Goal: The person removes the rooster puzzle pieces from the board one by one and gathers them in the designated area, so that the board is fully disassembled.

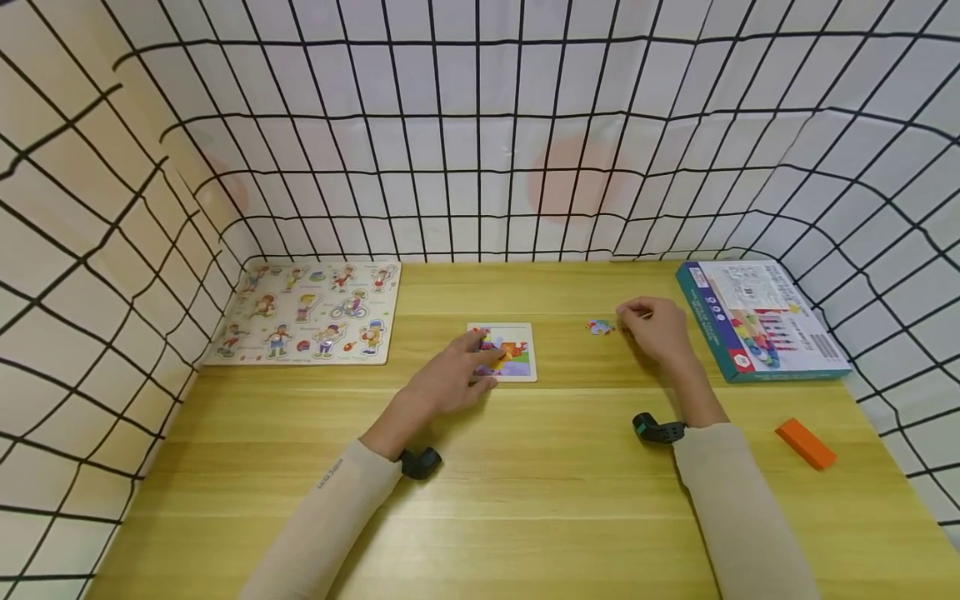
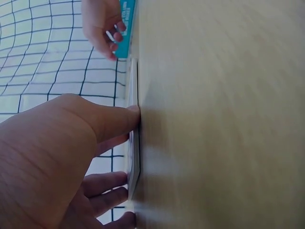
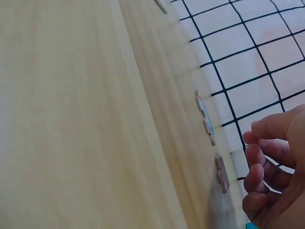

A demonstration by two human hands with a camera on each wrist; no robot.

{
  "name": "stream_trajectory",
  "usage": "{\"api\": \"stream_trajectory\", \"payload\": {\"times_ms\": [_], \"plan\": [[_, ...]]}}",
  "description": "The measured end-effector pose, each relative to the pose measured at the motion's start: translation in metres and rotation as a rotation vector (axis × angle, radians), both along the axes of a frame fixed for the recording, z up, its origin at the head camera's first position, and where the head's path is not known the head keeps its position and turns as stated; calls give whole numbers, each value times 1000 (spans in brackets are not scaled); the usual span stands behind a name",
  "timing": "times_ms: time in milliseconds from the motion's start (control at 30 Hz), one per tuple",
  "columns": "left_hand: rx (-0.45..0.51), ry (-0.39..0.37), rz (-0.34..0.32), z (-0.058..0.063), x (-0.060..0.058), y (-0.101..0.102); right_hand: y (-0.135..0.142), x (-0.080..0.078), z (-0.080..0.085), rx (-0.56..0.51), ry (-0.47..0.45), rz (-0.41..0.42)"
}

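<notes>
My left hand (image 1: pixel 450 372) rests on a small picture jigsaw puzzle (image 1: pixel 517 367) in a pale tray, with its fingers spread over the left part. In the left wrist view, the thumb touches the tray's edge (image 2: pixel 135 162), seen nearly side-on. Further right, my right hand (image 1: pixel 656 329) hovers with loosely bent fingers, just right of a few loose jigsaw pieces (image 1: pixel 599 327). The right wrist view shows two thin pieces (image 3: pixel 206 120) on the tabletop, apart from the right fingertips (image 3: pixel 259 129). Nothing shows between those fingers.
A board of figure cutouts (image 1: pixel 307 312) lies at the back left. On the right are a teal-edged box (image 1: pixel 765 321) and an orange block (image 1: pixel 806 443). Black-lined white netting (image 1: pixel 495 150) surrounds the wooden table (image 1: pixel 525 483) at the back and sides.
</notes>
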State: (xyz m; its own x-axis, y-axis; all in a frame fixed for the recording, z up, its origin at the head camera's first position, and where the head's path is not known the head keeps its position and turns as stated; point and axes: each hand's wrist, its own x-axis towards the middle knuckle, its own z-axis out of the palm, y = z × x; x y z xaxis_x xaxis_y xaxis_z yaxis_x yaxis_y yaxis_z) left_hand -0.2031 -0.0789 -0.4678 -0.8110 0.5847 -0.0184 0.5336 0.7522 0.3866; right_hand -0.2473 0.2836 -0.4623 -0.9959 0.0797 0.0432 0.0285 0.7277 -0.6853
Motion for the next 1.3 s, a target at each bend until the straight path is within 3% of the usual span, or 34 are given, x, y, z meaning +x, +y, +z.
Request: {"api": "stream_trajectory", "payload": {"times_ms": [367, 567, 833, 1100, 1300], "plan": [[95, 16, 1, 3, 9, -11, -33, 6, 0, -105, 7, 62], [49, 46, -16, 5, 20, -13, -56, 4, -2, -158, 19, 105], [-48, 50, -102, 4, 30, -10, -96, 2, -2, -232, 17, 164], [-48, 28, -92, 5, 32, -10, -127, 2, -6, -274, 16, 241], [-51, 11, -86, 5, 32, -10, -138, -1, -8, -280, 9, 244]]}}
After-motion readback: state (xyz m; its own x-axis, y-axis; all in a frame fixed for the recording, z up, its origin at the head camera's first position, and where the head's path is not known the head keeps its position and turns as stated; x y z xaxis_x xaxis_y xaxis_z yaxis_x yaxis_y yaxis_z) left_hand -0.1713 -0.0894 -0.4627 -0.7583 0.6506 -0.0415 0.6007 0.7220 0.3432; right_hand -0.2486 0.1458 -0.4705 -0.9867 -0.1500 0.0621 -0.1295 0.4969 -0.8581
